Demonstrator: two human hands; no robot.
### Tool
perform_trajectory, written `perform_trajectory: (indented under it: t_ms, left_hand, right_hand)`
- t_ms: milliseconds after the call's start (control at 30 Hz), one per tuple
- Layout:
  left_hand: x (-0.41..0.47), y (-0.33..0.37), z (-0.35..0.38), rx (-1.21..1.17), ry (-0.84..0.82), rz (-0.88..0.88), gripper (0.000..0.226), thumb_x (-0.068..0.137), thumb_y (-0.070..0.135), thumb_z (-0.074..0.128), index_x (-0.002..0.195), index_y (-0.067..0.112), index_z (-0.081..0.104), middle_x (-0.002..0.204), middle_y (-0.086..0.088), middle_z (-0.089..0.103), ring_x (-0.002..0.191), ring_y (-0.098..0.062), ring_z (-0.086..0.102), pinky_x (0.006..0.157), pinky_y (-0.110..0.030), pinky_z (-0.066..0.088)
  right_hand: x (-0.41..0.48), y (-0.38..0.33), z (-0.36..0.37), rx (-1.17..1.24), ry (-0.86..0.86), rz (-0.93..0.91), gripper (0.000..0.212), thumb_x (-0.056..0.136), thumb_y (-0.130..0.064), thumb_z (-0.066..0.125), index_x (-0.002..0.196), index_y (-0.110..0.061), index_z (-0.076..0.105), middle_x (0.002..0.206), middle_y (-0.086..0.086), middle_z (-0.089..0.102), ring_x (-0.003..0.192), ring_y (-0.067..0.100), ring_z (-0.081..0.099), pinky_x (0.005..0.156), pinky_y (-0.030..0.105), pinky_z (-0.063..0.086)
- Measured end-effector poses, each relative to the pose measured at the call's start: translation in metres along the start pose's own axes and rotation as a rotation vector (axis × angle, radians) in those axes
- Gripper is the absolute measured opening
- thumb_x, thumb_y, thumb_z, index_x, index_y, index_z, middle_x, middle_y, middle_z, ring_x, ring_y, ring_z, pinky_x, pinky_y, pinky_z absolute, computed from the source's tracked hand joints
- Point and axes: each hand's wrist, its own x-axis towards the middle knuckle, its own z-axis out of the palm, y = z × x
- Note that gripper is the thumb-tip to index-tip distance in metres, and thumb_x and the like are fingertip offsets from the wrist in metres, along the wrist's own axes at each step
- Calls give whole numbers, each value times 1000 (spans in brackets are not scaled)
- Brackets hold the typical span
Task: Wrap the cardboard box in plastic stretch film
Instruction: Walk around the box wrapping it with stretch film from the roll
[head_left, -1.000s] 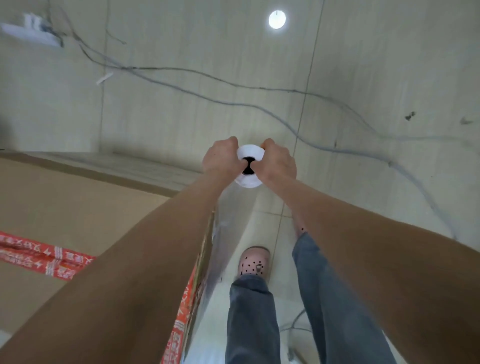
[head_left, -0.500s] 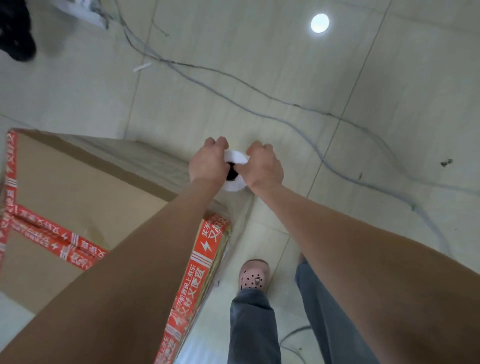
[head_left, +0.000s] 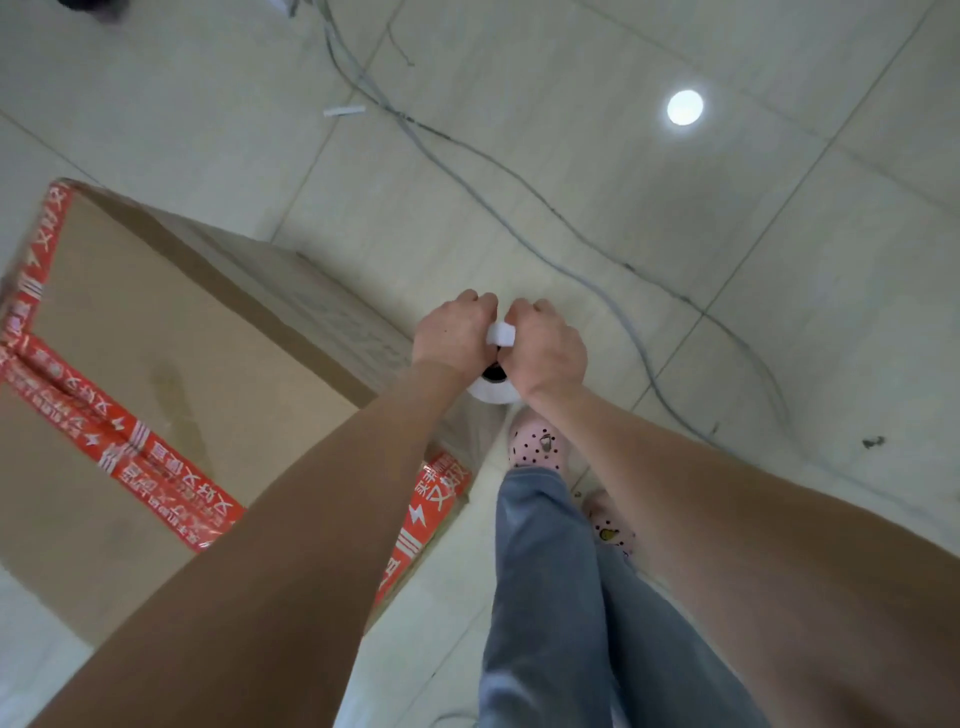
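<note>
Cardboard box (head_left: 171, 374), sealed with red tape (head_left: 171, 483), stands on the tiled floor (head_left: 779, 234) at the left. Just off its near right corner, left hand (head_left: 454, 332) and right hand (head_left: 545, 348) both grip an upright film roll (head_left: 493, 393) by its top, above a pink shoe (head_left: 540, 447).

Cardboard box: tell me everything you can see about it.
The cardboard box is large and plain brown, standing on the tiled floor left of the person's legs. Red tape printed with white characters crosses its top and lines its edges. A faint stain marks the top. Its far side bears grey print. The left hand and right hand grip a white film roll just off its corner, not touching the box.
</note>
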Motion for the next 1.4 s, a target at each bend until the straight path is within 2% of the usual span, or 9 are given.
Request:
perform_trajectory:
  t_ms: [167, 367, 500, 667, 733, 900, 1133, 1300, 1400]
  left_hand:
    - [11, -22, -11, -268, 25, -284, 29, 81, 25, 64, 100, 5, 54, 101, -12, 60, 92, -32, 58, 67, -34, 40]
    - [15, -53, -14, -539, 43, -633, 37, 79, 33, 68, 100, 5, 55, 98, -11, 62, 86, -28, 57, 63, -30, 37]
    - [26, -58, -19, -483, 44, -574, 38, 80, 32, 65, 103, 6, 52, 98, -10, 60, 90, -30, 58, 63, -31, 37]
    - [56, -60, -36, -355, 87, -376, 29, 85, 17, 57, 112, 8, 51, 110, -11, 54, 94, -33, 59, 64, -32, 36]
    - [66, -62, -39, -412, 119, -410, 28, 86, 20, 57, 110, 7, 53, 109, -11, 55, 95, -32, 58, 65, -32, 36]
    - [80, -74, -47, -559, 63, -524, 42, 83, 30, 66, 114, 7, 49, 114, -12, 55, 101, -31, 57, 72, -34, 42]
    - [93, -106, -59, -409, 29, -416, 32, 87, 16, 56, 118, 14, 52, 110, -9, 54, 94, -29, 59, 64, -32, 40]
    - [103, -119, -62, -451, -39, -480, 16, 84, 16, 51, 96, 13, 61, 90, -5, 61, 83, -26, 59, 62, -28, 39]
    - [111, -127, -68, -484, -34, -523, 15, 83, 16, 50, 93, 13, 61, 92, -7, 64, 81, -26, 59, 61, -28, 41]
  right_hand:
    - [30, -29, -7, -134, 12, -215, 38, 87, -10, 58, 124, -19, 52, 122, 4, 47, 108, 26, 52, 68, 32, 41]
    - [44, -53, 2, 39, -4, 40, 40, 84, -20, 61, 119, -10, 45, 120, 10, 46, 101, 35, 57, 69, 35, 39]
    - [62, -66, -9, 22, 11, -28, 30, 84, -12, 57, 114, -10, 50, 116, 11, 50, 95, 35, 59, 67, 34, 38]
    - [88, -82, -22, -87, -51, -300, 32, 87, -10, 49, 117, -17, 56, 114, 7, 56, 102, 29, 57, 72, 34, 41]
    - [96, -83, -22, -42, -16, -219, 36, 87, -12, 50, 122, -18, 51, 119, 6, 54, 107, 29, 55, 73, 33, 39]
    - [112, -85, -26, 205, -52, 240, 43, 83, -31, 65, 118, -15, 45, 122, 9, 47, 105, 33, 57, 78, 33, 40]
    - [134, -124, -26, -1, -116, -65, 30, 86, -19, 57, 115, -19, 54, 114, 7, 53, 98, 27, 58, 70, 28, 34]
    - [149, -141, -25, -179, -137, -257, 28, 88, -17, 49, 115, -19, 56, 110, 6, 55, 97, 29, 59, 69, 30, 35]
    - [159, -151, -28, -210, -136, -299, 29, 87, -15, 49, 115, -18, 56, 108, 6, 56, 96, 30, 59, 70, 30, 35]
